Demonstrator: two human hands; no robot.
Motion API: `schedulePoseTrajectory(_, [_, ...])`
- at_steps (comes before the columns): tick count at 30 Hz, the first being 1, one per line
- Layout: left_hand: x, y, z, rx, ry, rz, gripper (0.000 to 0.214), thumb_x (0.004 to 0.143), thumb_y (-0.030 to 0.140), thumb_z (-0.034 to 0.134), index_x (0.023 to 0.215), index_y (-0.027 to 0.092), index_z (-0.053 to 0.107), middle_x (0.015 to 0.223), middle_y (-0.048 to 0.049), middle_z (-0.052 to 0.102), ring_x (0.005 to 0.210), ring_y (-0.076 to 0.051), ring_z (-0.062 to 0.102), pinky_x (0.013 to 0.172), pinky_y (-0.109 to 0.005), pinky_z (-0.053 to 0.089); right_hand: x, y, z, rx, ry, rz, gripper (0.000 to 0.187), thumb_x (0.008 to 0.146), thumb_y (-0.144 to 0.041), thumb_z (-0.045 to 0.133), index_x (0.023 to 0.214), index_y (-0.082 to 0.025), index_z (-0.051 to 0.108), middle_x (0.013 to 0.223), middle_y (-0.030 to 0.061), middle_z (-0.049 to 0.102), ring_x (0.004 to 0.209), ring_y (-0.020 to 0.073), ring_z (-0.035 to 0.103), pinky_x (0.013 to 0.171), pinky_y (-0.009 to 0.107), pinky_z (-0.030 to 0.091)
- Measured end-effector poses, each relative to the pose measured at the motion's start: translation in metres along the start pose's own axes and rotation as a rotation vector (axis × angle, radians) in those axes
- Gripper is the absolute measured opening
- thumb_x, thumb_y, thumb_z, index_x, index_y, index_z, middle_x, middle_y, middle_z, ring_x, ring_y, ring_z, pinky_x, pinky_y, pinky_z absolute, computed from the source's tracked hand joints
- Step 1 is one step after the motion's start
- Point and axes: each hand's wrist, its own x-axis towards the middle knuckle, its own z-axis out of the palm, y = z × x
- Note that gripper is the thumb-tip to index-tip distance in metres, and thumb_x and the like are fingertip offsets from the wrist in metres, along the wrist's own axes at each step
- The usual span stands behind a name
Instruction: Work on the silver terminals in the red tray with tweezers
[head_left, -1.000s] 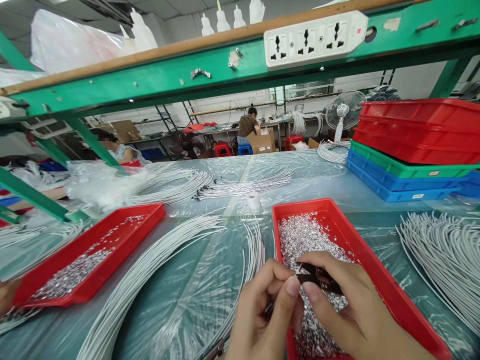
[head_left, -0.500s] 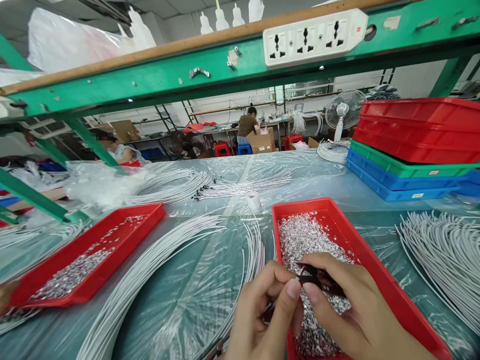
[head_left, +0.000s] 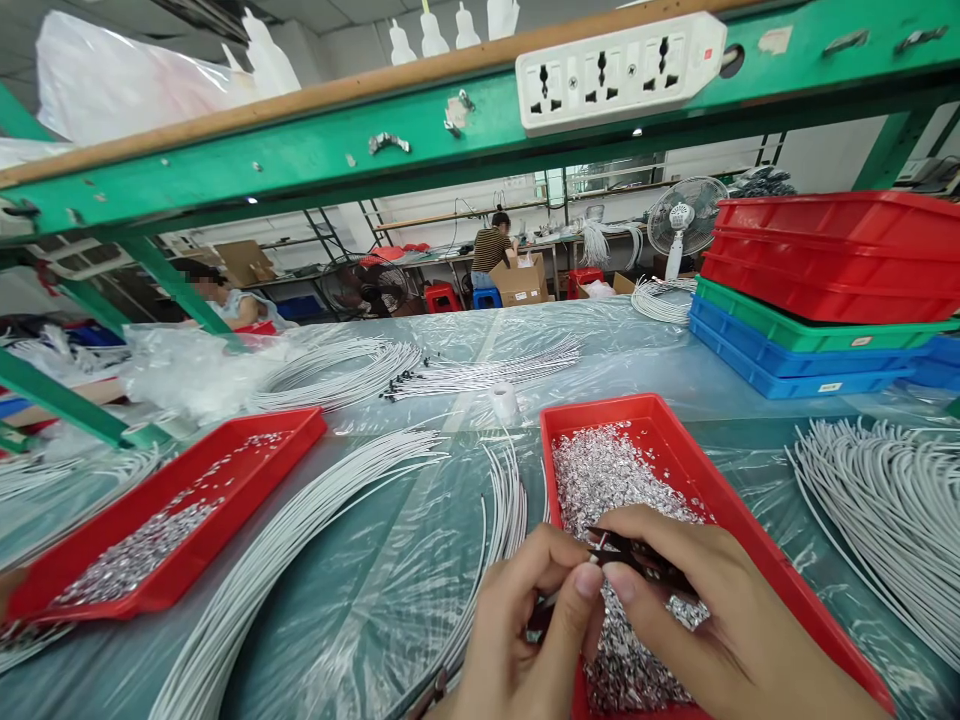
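My left hand [head_left: 525, 625] and my right hand [head_left: 712, 625] meet at the bottom centre, over the near end of a red tray [head_left: 731, 510] filled with small silver metal pieces [head_left: 600, 470]. Both hands are closed in a pinch. Between their fingertips is the dark end of a thin wire [head_left: 630, 553] with a little red showing. The left thumb and forefinger press at the tip. The right fingers wrap round the dark wire end. What else the fingers hold is too small to make out.
A second red tray [head_left: 232, 465] with silver pieces lies at the left. Bundles of white wires [head_left: 315, 520] lie between the trays, and more white wires [head_left: 885, 510] at the right. Stacked red, green and blue trays [head_left: 825, 290] stand back right. A green shelf [head_left: 315, 155] with a power strip [head_left: 619, 70] hangs overhead. Other people sit beyond.
The hands have stayed together over the tray and shifted only slightly; the fingertips work at the wire end. The view has drifted a little.
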Motion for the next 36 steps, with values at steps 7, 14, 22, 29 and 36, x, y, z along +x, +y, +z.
schedulePoseTrajectory(7, [0.000,-0.010,-0.003,0.169,0.006,0.123,0.033,0.096,0.040,0.049,0.074,0.017,0.056,0.057,0.0019,0.050,0.051,-0.009,0.043,0.050,-0.022,0.031,-0.006,-0.007,0.000,-0.033,-0.001,0.171,0.017,0.095,-0.035,0.048,0.094,-0.030,0.064,0.096,-0.0036,0.073,0.082,0.0178,0.071,0.059,0.023,0.056])
schedulePoseTrajectory(14, [0.000,-0.011,-0.001,0.076,0.020,0.192,0.030,0.097,0.039,0.049,0.078,0.017,0.054,0.056,0.0033,0.048,0.048,-0.008,0.041,0.047,-0.021,0.028,-0.008,-0.007,-0.004,0.038,-0.016,0.178,0.020,0.094,-0.038,0.049,0.087,-0.028,0.066,0.096,-0.0020,0.073,0.082,0.0179,0.071,0.059,0.022,0.057])
schedulePoseTrajectory(22, [0.002,-0.013,0.000,-0.122,0.007,0.191,0.027,0.098,0.039,0.047,0.082,0.018,0.053,0.051,0.0078,0.036,0.046,-0.006,0.027,0.046,-0.021,0.020,-0.007,-0.003,-0.009,0.063,-0.067,0.195,0.014,0.092,-0.031,0.052,0.095,-0.028,0.065,0.097,-0.0017,0.072,0.084,0.0173,0.069,0.055,0.019,0.053])
schedulePoseTrajectory(29, [0.005,-0.010,-0.002,-0.172,0.061,0.108,0.029,0.096,0.043,0.051,0.080,0.018,0.053,0.051,0.0086,0.035,0.046,-0.007,0.026,0.049,-0.020,0.026,-0.004,0.005,-0.010,0.104,0.066,0.243,0.013,0.085,-0.028,0.063,0.098,-0.028,0.062,0.077,-0.0040,0.065,0.062,0.0112,0.061,0.052,0.016,0.050])
schedulePoseTrajectory(36, [0.003,-0.005,0.002,-0.125,0.046,0.082,0.032,0.095,0.044,0.050,0.076,0.019,0.047,0.050,0.0085,0.034,0.046,-0.008,0.024,0.049,-0.023,0.027,-0.012,0.001,0.004,0.030,0.261,-0.013,0.019,0.082,-0.014,0.063,0.093,-0.030,0.061,0.057,-0.0094,0.055,0.042,0.0070,0.050,0.049,0.015,0.047])
